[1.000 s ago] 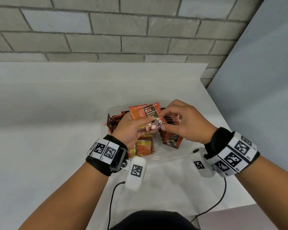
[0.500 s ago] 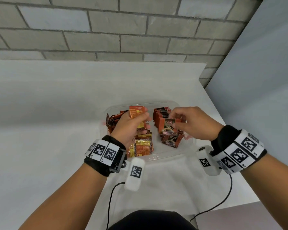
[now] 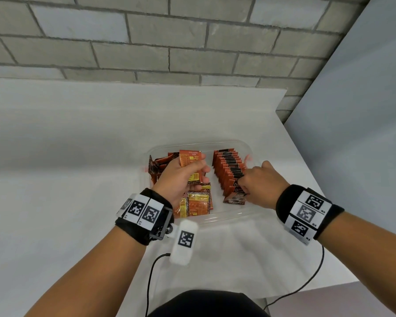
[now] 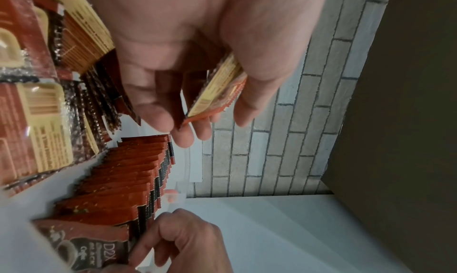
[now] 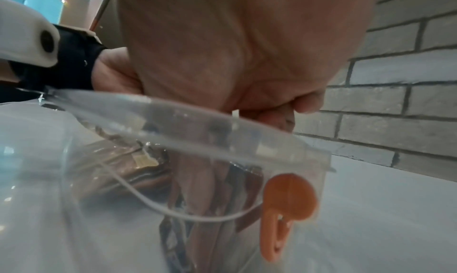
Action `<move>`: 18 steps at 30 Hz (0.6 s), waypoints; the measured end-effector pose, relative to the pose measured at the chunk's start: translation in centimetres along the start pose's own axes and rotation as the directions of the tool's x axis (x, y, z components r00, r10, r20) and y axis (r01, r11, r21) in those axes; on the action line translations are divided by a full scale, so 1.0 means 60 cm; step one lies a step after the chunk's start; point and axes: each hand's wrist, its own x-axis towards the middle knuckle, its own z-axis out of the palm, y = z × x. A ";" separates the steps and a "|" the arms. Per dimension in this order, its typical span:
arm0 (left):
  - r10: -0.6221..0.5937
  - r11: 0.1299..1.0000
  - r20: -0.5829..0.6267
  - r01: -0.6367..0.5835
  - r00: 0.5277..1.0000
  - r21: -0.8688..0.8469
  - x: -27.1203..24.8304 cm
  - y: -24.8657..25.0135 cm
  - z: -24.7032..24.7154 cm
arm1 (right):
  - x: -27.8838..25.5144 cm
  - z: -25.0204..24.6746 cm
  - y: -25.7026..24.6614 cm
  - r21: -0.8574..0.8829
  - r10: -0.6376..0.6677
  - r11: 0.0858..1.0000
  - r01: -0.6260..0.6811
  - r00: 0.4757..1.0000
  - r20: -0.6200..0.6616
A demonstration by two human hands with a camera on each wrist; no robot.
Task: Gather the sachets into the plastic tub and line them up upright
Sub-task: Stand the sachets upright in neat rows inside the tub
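A clear plastic tub [image 3: 217,218] sits on the white table. On its right side stands an upright row of red-and-black sachets [image 3: 228,164], also seen from the left wrist as the row [image 4: 128,179]. My right hand [image 3: 244,186] is at the near end of that row, fingers curled over the top of the front sachet [image 4: 95,244]. My left hand [image 3: 199,171] hovers over the tub's left side and grips a small stack of sachets [image 3: 190,157] between thumb and fingers. Loose sachets [image 3: 198,202] lie flat below it.
More sachets lean against the tub's far-left wall [image 3: 157,165]. An orange clip [image 5: 288,201] hangs on the tub's right wall [image 5: 49,179]. A brick wall runs behind the table, and a grey panel stands to the right. Cables trail over the near table edge.
My right hand drew one sachet from the stack in my left hand and carried it down to the near end of the upright row. The left hand stayed put.
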 end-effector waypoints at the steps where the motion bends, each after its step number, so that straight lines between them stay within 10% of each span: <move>1: -0.001 1.000 0.001 0.001 1.000 -0.002 0.000 0.000 -0.001 | 0.001 0.001 0.000 -0.013 0.003 1.000 -0.003 1.000 -0.005; 18: -0.029 1.000 -0.006 0.029 1.000 -0.010 0.000 -0.002 0.005 | -0.004 0.000 0.008 -0.044 0.013 0.999 -0.016 0.998 -0.065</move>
